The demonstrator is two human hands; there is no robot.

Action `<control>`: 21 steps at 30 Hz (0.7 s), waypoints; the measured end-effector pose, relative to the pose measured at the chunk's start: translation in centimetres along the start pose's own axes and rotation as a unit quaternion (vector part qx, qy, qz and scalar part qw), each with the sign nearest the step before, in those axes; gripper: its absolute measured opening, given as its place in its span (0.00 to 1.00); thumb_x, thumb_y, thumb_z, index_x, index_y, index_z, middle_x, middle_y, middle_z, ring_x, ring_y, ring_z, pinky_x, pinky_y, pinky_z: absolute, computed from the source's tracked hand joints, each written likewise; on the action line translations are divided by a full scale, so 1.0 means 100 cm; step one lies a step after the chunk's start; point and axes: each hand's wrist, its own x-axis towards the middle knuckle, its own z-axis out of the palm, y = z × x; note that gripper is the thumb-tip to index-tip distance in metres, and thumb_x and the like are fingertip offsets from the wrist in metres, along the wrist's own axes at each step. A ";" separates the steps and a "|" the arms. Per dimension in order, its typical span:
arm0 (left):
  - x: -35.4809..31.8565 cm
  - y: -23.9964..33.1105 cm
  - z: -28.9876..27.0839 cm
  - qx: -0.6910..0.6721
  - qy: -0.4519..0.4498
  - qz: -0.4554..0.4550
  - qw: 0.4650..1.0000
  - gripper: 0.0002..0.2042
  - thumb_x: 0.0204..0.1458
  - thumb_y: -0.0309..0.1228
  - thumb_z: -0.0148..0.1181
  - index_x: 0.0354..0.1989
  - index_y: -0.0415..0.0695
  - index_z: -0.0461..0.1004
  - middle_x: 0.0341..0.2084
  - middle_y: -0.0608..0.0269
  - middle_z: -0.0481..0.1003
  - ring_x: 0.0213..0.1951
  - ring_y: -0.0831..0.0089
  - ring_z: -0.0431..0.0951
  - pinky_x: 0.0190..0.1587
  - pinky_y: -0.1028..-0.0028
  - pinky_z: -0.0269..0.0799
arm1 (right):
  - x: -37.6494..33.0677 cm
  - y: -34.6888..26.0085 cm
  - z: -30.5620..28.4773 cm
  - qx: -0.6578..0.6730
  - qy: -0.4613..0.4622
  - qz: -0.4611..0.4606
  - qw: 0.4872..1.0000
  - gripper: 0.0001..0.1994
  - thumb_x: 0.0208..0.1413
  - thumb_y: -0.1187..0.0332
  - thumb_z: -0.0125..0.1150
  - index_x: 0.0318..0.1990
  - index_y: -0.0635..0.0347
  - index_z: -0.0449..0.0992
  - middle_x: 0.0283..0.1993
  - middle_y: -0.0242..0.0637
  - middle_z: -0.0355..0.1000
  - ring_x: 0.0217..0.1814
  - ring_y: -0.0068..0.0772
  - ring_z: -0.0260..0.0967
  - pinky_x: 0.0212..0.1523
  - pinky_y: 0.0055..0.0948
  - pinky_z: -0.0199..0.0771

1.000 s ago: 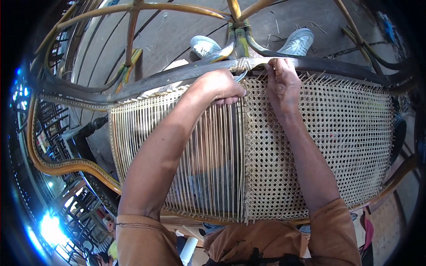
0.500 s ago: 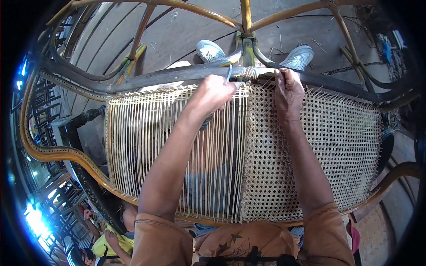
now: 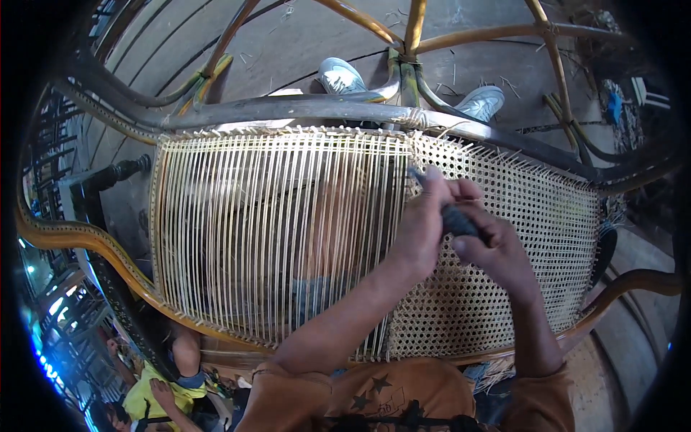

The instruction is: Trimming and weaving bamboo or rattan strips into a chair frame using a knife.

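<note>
My left hand and my right hand meet above a cane-webbed chair panel. Between them is a hand tool with a dark, wrapped-looking handle; its thin bluish tip points up and left past my left fingers. My left hand is closed around the tip end, and the fingers of my right hand curl about the handle's other end. Below them, the woven cane mesh fills the right half of the panel. Across the left half run mostly parallel cane strands, with a few crosswise rows along the far edge.
A dark curved rail borders the panel's far side, and a glossy brown rail curves at the left. Rattan legs stand beyond, near two pale shoes. A person in a yellow top sits at lower left.
Both hands have left the far rail and come back toward me, meeting over the woven half. The tool, held in my left hand before, now has both hands on it. The view has shifted slightly.
</note>
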 end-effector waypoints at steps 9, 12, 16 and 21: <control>0.032 -0.030 0.011 -0.141 0.110 0.010 0.984 0.16 0.62 0.45 0.40 0.38 0.44 0.68 0.35 0.64 0.71 0.38 0.77 0.71 0.42 0.75 0.69 | 0.036 -0.044 -0.019 -0.476 0.050 -0.156 0.864 0.11 0.50 0.70 0.57 0.41 0.62 0.72 0.28 0.45 0.72 0.29 0.46 0.72 0.33 0.39 0.72; 0.039 -0.028 0.010 -0.213 0.105 0.020 0.971 0.16 0.62 0.45 0.41 0.40 0.44 0.67 0.35 0.64 0.71 0.38 0.78 0.72 0.42 0.76 0.70 | 0.049 -0.052 -0.024 -0.526 0.014 -0.125 0.841 0.09 0.51 0.68 0.56 0.38 0.62 0.73 0.27 0.45 0.72 0.29 0.46 0.72 0.33 0.39 0.72; 0.043 -0.018 0.009 -0.263 0.057 0.017 0.963 0.17 0.62 0.45 0.38 0.42 0.44 0.66 0.39 0.65 0.72 0.42 0.75 0.72 0.46 0.73 0.68 | 0.060 -0.064 -0.016 -0.590 0.030 -0.122 0.798 0.09 0.52 0.66 0.55 0.34 0.61 0.74 0.27 0.44 0.73 0.29 0.44 0.73 0.33 0.39 0.72; 0.052 -0.018 0.008 -0.276 0.032 0.004 0.961 0.19 0.62 0.45 0.34 0.46 0.45 0.66 0.43 0.66 0.71 0.46 0.75 0.70 0.50 0.71 0.64 | 0.067 -0.081 -0.008 -0.654 0.030 -0.034 0.755 0.09 0.51 0.64 0.54 0.31 0.60 0.76 0.27 0.44 0.74 0.32 0.42 0.75 0.37 0.39 0.75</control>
